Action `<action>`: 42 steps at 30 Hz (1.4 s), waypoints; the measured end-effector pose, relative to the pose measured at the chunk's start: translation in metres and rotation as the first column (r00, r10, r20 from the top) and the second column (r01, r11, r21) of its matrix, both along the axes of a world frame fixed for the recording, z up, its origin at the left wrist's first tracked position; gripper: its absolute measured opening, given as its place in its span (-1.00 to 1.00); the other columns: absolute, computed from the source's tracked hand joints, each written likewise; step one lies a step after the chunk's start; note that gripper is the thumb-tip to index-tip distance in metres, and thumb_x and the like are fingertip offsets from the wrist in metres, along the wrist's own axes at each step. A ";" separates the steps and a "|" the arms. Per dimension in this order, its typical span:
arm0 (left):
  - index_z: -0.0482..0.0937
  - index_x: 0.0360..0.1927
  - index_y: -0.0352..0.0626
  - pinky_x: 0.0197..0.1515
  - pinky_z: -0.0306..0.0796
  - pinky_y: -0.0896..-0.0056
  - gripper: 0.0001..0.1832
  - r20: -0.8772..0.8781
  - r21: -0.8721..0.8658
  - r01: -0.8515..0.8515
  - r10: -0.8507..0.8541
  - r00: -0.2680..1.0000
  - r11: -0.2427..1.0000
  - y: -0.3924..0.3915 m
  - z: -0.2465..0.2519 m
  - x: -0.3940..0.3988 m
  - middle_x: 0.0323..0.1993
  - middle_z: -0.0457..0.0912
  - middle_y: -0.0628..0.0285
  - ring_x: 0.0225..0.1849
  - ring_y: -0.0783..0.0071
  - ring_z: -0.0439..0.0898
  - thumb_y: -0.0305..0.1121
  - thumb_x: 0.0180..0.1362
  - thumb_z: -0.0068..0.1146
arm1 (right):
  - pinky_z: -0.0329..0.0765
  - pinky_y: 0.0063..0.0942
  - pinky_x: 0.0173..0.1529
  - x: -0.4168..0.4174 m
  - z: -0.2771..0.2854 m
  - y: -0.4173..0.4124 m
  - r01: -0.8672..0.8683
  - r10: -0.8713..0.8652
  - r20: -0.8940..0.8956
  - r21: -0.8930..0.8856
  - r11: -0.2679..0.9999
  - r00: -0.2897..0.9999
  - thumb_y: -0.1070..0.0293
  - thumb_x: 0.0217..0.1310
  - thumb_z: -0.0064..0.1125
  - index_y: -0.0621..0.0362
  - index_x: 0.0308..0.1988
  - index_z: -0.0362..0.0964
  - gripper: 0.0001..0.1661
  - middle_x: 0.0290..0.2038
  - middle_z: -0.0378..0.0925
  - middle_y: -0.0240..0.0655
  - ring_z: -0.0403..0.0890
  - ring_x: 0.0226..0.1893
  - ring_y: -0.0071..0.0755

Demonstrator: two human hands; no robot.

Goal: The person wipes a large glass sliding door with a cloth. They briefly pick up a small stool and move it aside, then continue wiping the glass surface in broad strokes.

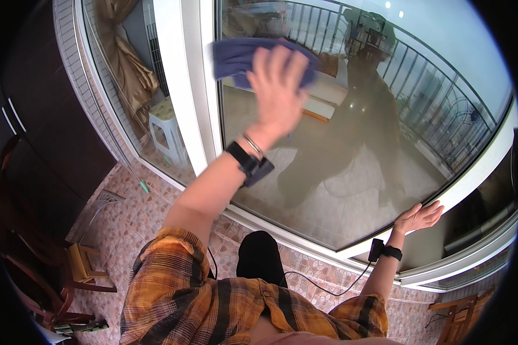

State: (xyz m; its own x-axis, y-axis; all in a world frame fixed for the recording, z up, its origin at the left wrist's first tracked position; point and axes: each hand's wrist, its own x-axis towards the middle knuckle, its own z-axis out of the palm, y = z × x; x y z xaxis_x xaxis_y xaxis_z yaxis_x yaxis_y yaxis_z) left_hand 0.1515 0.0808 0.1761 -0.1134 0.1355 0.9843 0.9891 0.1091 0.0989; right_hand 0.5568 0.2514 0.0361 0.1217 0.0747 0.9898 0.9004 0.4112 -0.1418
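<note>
My left hand is spread over a dark blue-purple cloth and holds it against the upper left of a sliding door's glass pane. Hand and cloth are slightly blurred. Part of the cloth hangs out to the left, reaching the white door frame. Lower down on the right, my right hand rests at the frame's right edge with its fingers apart and no object in it. Both wrists carry black straps with small devices, and a cable runs from the right one.
A white plastic stool and a gold curtain show through the left glass. A dark cabinet, a wooden chair and a small wooden stool stand left. Wooden furniture is at lower right. The pane reflects a balcony railing.
</note>
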 end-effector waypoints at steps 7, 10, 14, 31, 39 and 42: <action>0.34 0.28 0.22 0.25 0.20 -0.10 -0.14 -0.161 -0.412 0.098 -0.179 0.971 0.906 -0.018 -0.084 -0.003 0.14 0.34 0.25 0.25 0.02 0.25 -0.25 -0.23 0.40 | -0.08 -0.03 0.41 0.004 -0.001 0.000 -0.020 0.020 0.034 -0.003 1.000 0.999 -0.11 0.44 -0.31 0.07 0.41 -0.05 -0.26 0.43 -0.10 -0.04 -0.05 0.39 0.08; 0.25 0.32 -0.17 0.37 0.04 -0.01 -0.32 0.183 0.031 0.093 -0.097 0.978 0.995 -0.022 -0.058 -0.055 0.33 0.18 0.00 0.37 -0.12 0.11 -0.29 0.10 0.14 | -0.08 -0.02 0.41 0.001 -0.002 -0.001 -0.028 0.029 0.013 -0.018 0.999 1.000 -0.11 0.44 -0.31 0.07 0.41 -0.05 -0.26 0.43 -0.11 -0.04 -0.05 0.39 0.09; 0.30 0.28 -0.14 0.22 0.09 -0.07 -0.37 0.219 0.185 -0.137 0.095 0.971 0.973 -0.014 -0.011 -0.060 0.30 0.21 0.08 0.27 -0.05 0.15 -0.27 0.09 0.11 | -0.06 0.00 0.40 -0.002 -0.002 -0.001 -0.030 0.030 0.009 -0.010 0.999 1.000 -0.10 0.44 -0.30 0.07 0.41 -0.05 -0.26 0.43 -0.11 -0.04 -0.05 0.38 0.09; 0.36 0.24 -0.06 0.25 0.11 -0.02 -0.36 0.021 0.068 -0.007 0.005 1.000 0.998 -0.016 0.016 -0.031 0.28 0.24 0.12 0.26 0.00 0.21 -0.41 0.00 0.20 | -0.07 0.00 0.40 0.000 -0.004 -0.001 -0.015 0.015 0.011 -0.020 1.000 1.000 -0.08 0.44 -0.31 0.12 0.41 -0.06 -0.25 0.43 -0.11 0.00 -0.06 0.39 0.11; 0.52 0.10 0.09 0.02 0.33 0.05 -0.45 -0.270 -0.419 0.115 -0.244 0.931 0.901 -0.017 -0.180 0.009 0.06 0.38 0.27 0.09 0.08 0.36 -0.41 -0.07 0.17 | -0.07 0.01 0.40 -0.003 -0.002 -0.002 -0.037 0.038 0.028 -0.023 0.999 0.999 -0.04 0.43 -0.27 0.12 0.41 -0.04 -0.28 0.41 -0.09 0.03 -0.05 0.38 0.12; 0.54 0.05 0.11 -0.27 0.55 0.31 -0.54 -0.175 -0.533 0.231 -0.373 0.911 0.814 -0.025 -0.204 0.007 -0.01 0.40 0.34 -0.06 0.28 0.55 -0.46 0.01 0.09 | -0.07 0.01 0.41 0.001 0.000 -0.007 -0.055 0.057 0.021 -0.058 0.997 0.998 -0.01 0.44 -0.28 0.11 0.40 -0.02 -0.30 0.41 -0.09 0.02 -0.05 0.39 0.11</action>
